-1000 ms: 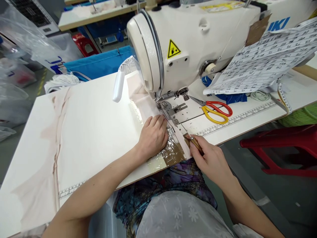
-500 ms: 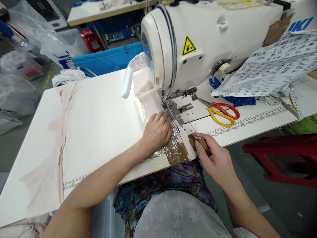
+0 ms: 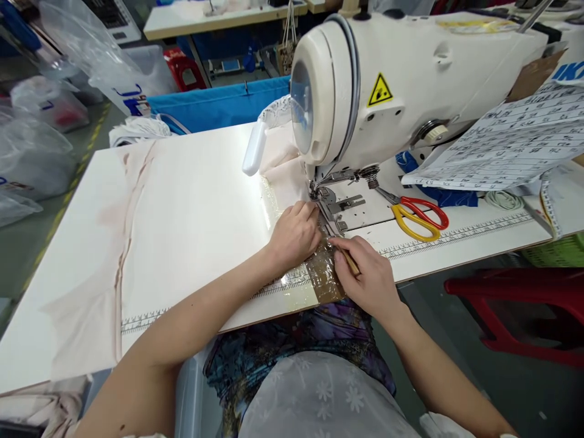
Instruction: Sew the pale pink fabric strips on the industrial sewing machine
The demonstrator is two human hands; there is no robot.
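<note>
My left hand [image 3: 295, 234] lies palm down with fingers together on pale pink fabric [image 3: 278, 170], just left of the presser foot [image 3: 329, 204] of a white sewing machine [image 3: 387, 85]. My right hand [image 3: 365, 277] is closed on a wooden-handled pointed tool [image 3: 350, 263], its tip aimed at the fabric in front of the presser foot. The two hands almost touch over a patch of brown tape [image 3: 323, 277] at the table's front edge.
Red and yellow scissors [image 3: 417, 216] lie right of the needle plate. A printed sheet [image 3: 511, 146] leans on the machine. A second pink fabric strip [image 3: 123, 243] lies on the left of the white table [image 3: 191, 207]. Red stool [image 3: 515, 304] and green basket [image 3: 559, 249] stand at right.
My right hand moved left with the tool, from the table's edge to right beside my left hand. The left hand stayed on the fabric. The view shifted, so everything sits further right.
</note>
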